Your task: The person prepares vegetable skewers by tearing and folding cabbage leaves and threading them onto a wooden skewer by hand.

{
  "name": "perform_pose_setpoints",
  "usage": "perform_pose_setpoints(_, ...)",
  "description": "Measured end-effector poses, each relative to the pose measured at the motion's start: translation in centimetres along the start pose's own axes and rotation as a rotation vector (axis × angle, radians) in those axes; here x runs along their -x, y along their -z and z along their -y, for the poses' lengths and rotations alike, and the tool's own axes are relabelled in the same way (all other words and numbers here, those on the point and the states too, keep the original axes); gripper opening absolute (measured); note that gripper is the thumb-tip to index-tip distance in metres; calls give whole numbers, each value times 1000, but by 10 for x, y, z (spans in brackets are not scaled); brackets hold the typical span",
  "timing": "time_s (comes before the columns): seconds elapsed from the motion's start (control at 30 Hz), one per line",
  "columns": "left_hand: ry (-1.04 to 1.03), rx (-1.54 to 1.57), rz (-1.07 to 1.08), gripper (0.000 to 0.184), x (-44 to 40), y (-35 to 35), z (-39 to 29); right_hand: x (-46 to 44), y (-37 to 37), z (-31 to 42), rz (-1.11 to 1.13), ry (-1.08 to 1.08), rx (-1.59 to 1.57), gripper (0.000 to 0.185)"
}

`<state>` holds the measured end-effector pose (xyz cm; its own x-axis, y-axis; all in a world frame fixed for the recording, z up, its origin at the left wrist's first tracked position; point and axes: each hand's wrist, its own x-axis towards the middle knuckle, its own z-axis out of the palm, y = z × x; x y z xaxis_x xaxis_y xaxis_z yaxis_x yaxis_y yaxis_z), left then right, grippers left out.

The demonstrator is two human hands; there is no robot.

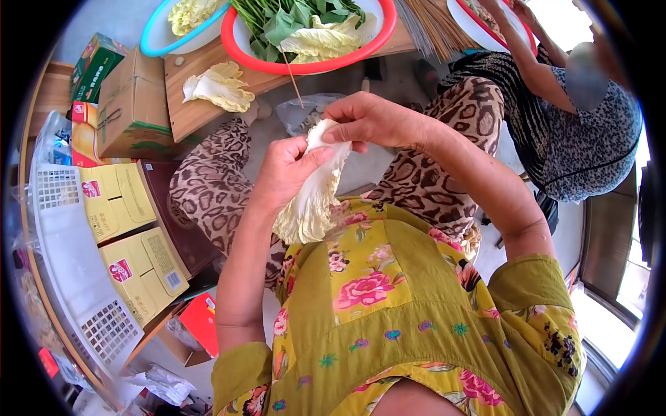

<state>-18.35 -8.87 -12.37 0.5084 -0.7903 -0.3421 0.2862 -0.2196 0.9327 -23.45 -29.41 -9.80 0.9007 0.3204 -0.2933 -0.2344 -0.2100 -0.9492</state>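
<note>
The pale cabbage leaf (305,208) is near the middle of the frame, pinched at its white stalk end between both hands. Its long axis slants from that stalk, at the upper right, to a frilled tip at the lower left, over the yellow-green shirt (364,277). The right hand (368,123) grips the stalk at its very top, thumb laid over it; the left hand (283,166) is closed on the stalk's left side just below, its thumb across the white part. So the right hand is nearer the stalk's end and the left nearer the hanging blade, though both touch the leaf (the fingertips behind it are partly hidden).

The leaf looks limp and thin toward the tip, creamy white along the rib and crinkled yellow at the edges. Above the hands, a thin stick (291,80) slants down across the rim of the red-rimmed basin (305,68), its lower end near the hands. That basin, at the top of the frame, holds leafy greens (284,24) and more cabbage leaves (322,41). To its lower left, another loose leaf (218,87) lies on the wooden desk (186,114).
</note>
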Motion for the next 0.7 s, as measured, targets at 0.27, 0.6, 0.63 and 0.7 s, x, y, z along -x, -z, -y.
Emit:
perform_pose_setpoints(0.27, -106, -32, 37, 21, 2, -3, 1, 0, -2, -13, 78, -59, -293, 20)
perform_pose_setpoints(0.6, -89, -108, -90, 18, -3, 4, 24, 7, 6, -9, 149, -119, -640, 22)
perform_pose_setpoints(0.63, -91, -108, -91, 18, -4, 8, 31, 10, 8, -5, 91, -97, -653, 23)
perform_pose_setpoints(0.7, -40, 200, -202, 19, -3, 20, 47, 7, 18, -21, 28, -79, -585, 22)
